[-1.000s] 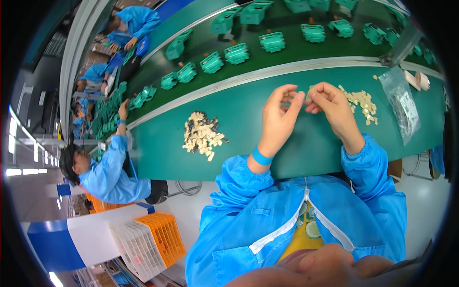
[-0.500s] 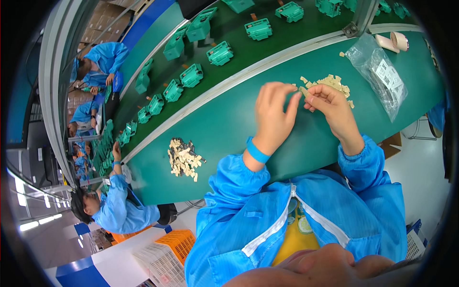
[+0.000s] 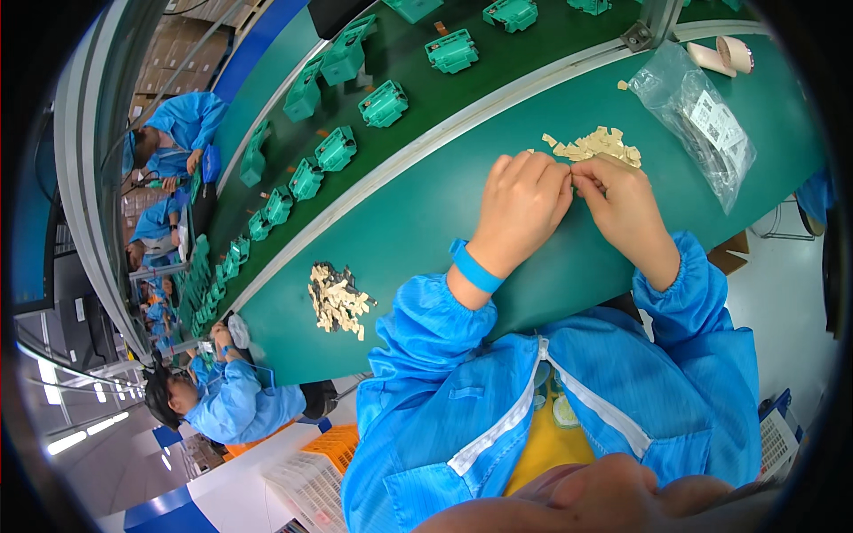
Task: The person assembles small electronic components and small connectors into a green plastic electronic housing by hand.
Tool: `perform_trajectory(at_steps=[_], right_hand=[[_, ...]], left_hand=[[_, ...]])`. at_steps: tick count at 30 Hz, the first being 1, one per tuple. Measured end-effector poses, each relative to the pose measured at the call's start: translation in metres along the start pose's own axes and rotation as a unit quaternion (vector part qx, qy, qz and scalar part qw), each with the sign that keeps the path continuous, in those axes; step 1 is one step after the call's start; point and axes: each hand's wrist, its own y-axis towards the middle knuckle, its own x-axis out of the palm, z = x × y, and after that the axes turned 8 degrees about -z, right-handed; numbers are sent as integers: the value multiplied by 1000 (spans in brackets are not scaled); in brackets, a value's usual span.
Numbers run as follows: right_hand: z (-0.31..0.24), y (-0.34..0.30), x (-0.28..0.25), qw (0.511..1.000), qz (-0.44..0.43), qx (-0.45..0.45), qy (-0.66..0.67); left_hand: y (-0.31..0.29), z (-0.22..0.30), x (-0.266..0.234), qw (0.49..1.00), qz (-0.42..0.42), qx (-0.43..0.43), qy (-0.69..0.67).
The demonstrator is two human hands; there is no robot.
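on the far side of the room a dark conveyor belt [image 3: 533,49] carries green housings [image 3: 383,104] past seated workers in blue coats [image 3: 233,404]. nearer, the green worktable [image 3: 418,222] bears a clear plastic bag [image 3: 702,120] at right. the left hand [image 3: 520,204] and right hand [image 3: 622,206] meet fingertip to fingertip, pinching something too small to tell, just beside the far pile of tan pieces [image 3: 600,145]; another pile [image 3: 336,299] lies left.

Pile of small beige flat pieces [image 3: 598,145]: pale tan, thin, irregular rectangular bits, heaped loosely on green worktop, just beyond fingertips of both hands. Few strays lie apart at pile's left and upper edge. One piece apparently pinched between fingertips where left hand [image 3: 520,209] and right hand [image 3: 622,209] meet; too small to tell shape.
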Motion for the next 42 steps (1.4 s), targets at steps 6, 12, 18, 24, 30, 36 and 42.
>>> perform_trajectory(at_steps=[6,12,18,24,30,36,42], right_hand=[[7,-2,-8,997,-8,45,57],[28,-2,-38,973,15,134,186],[37,2,-46,984,28,86,152],[12,11,-34,983,-41,73,161],[-1,15,-22,994,-15,-21,105],[-11,16,-15,994,-25,-95,-40],[-14,23,-19,974,-67,-150,-154]], left_hand=[[6,0,14,996,36,-46,-75],[14,-10,28,980,50,-143,-126],[19,-16,46,987,13,-120,-102],[15,-17,12,966,-53,-45,-247],[-1,-17,-2,885,-77,-211,-408],[-9,-16,-10,881,-76,-219,-412],[-8,-13,-14,919,-86,-186,-337]])
